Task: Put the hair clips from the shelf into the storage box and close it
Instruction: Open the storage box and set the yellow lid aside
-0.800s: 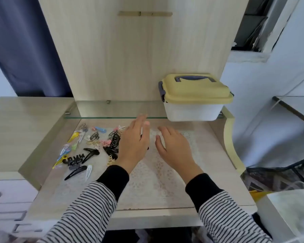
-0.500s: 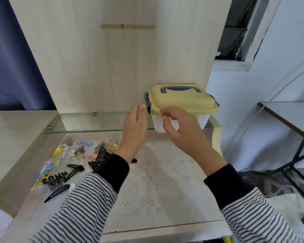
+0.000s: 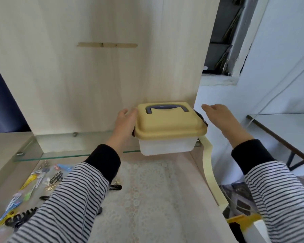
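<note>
While left hand [image 3: 125, 123] rests against the left side of storage box [image 3: 168, 130] and right hand [image 3: 218, 118] hovers open, empty, just off its right, box appears to overhang glass shelf [image 3: 77, 146]; one-sided pull may tip it. Hair clips [image 3: 33, 183] lie below-left of both hands.

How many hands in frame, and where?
2. Left hand is against the left side of the storage box on the glass shelf; right hand is beside its right side, contact unclear.
</note>
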Motion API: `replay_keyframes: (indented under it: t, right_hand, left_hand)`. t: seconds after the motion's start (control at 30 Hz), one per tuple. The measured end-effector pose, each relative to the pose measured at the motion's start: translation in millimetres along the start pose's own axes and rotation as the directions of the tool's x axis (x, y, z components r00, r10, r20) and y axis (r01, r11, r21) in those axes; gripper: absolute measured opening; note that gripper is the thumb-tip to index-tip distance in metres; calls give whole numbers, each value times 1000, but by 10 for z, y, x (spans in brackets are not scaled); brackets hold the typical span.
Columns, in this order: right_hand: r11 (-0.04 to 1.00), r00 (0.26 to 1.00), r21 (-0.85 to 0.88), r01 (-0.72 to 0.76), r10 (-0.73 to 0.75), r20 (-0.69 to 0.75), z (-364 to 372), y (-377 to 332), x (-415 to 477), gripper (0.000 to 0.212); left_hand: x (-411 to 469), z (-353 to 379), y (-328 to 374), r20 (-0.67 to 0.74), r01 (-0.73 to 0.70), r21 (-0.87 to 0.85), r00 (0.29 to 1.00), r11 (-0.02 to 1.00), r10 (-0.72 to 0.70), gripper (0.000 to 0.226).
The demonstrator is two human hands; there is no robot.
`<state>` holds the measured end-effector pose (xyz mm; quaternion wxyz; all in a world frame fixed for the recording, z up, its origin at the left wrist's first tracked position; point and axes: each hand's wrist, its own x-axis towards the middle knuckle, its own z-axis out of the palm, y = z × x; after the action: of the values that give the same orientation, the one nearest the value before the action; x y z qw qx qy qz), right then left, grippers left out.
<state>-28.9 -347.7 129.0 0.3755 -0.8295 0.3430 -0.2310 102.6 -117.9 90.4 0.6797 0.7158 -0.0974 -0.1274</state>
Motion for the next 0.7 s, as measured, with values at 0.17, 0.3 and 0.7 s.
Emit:
replay_keyframes:
  t: [0.17,0.3,0.7]
  right_hand:
    - [961,973,209,-181,144,178,135,119,130,48]
    - [906,958,347,-244,169,232,220,163,204,42]
    - [841,962,470,-268,208,177,294,152,119,29]
  left_hand:
    - [70,55,-28,39,70,-85,997,994,-67,55]
    - [168,78,-83,36,84,-144,996,986,-79,35]
    - [125,85,-124,-30,46,-201,998,978,-53,17]
